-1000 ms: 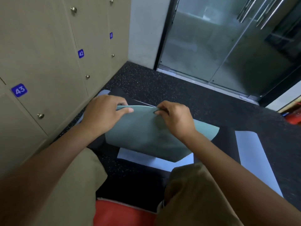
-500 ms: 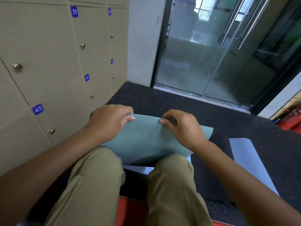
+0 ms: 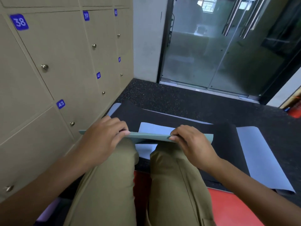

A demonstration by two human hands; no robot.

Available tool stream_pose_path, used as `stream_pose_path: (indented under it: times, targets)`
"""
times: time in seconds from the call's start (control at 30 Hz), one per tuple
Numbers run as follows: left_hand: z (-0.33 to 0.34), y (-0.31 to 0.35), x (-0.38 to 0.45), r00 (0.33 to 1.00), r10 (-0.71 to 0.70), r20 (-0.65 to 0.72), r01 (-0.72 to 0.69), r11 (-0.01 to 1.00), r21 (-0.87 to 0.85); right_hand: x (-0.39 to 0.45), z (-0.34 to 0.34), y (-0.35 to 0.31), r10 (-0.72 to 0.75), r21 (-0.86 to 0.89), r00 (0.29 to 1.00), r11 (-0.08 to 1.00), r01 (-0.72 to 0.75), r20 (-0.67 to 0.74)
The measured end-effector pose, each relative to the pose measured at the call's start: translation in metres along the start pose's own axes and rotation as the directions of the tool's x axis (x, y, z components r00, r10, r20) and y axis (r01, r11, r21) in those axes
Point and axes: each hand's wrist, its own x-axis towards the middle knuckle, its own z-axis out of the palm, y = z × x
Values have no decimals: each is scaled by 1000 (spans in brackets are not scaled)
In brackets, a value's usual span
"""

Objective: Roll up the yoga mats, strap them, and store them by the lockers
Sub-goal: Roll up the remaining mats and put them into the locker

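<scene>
Mat edge point(image 3: 151, 137) is pinched by left hand point(image 3: 104, 136) and right hand point(image 3: 190, 141) at frame centre. Long axis runs left-right, equally near both hands.

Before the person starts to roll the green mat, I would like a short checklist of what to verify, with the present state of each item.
1. Left hand grips the edge of the thin grey-green yoga mat: ok.
2. Right hand grips the same edge: ok.
3. Edge held level between both hands: ok.
4. Roll already started: not ok, the mat looks flat.
5. Strap within reach: cannot tell, none visible.
6. Free floor by the beige lockers: cannot tell, black mat lies there.
</scene>
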Motion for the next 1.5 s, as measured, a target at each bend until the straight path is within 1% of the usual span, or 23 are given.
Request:
stream_pose_path:
  times: [0.07,0.23,0.33,0.5,0.67,0.8,0.87,0.93,1.0,1.1,1.2,1.3,1.43,1.5]
  targets:
    - [-5,7,-13,1000,-13,-18,12,1000,-14,-10,-2,-10,-17,21,1000,1000,17,-19]
    - [-8,30,-58,996,-49,-78,47,998,-33,-48,-9,-36,-26,69,1000,997,26,1]
    - [-7,48,-90,991,-82,-105,79,996,-30,-77,-13,-54,-7,128,1000,992,8,-9]
    - [-10,82,-132,984,-139,-112,139,990,-10,-123,-18,-77,25,197,998,980,-34,51]
    - [-14,104,-170,976,-212,-57,208,976,-66,-151,-23,-96,58,224,993,971,-80,106]
    - [-22,112,-184,962,-273,-18,270,959,-91,-162,-28,-107,102,252,983,958,-139,152]
    - [-23,114,-189,949,-315,32,317,943,-101,-165,-27,-110,145,279,965,938,-204,218]
    - [-19,114,-193,922,-377,83,386,911,-146,-167,-26,-112,224,337,933,887,-315,282]
    - [-16,113,-195,905,-413,107,426,888,-173,-167,-24,-114,274,390,914,839,-379,299]
    - [-16,109,-194,884,-443,147,466,861,-206,-166,-19,-115,292,428,911,812,-398,292]
    - [-14,107,-190,858,-478,190,512,826,-236,-167,-15,-113,310,414,921,826,-384,235]
    - [-7,101,-185,893,-420,160,446,872,-203,-166,-9,-111,324,349,933,865,-360,158]
    - [-1,89,-184,934,-341,105,356,904,-237,-168,0,-106,301,248,953,922,-298,29]
    - [0,86,-184,953,-291,87,303,925,-230,-168,3,-104,267,213,964,942,-261,-1]
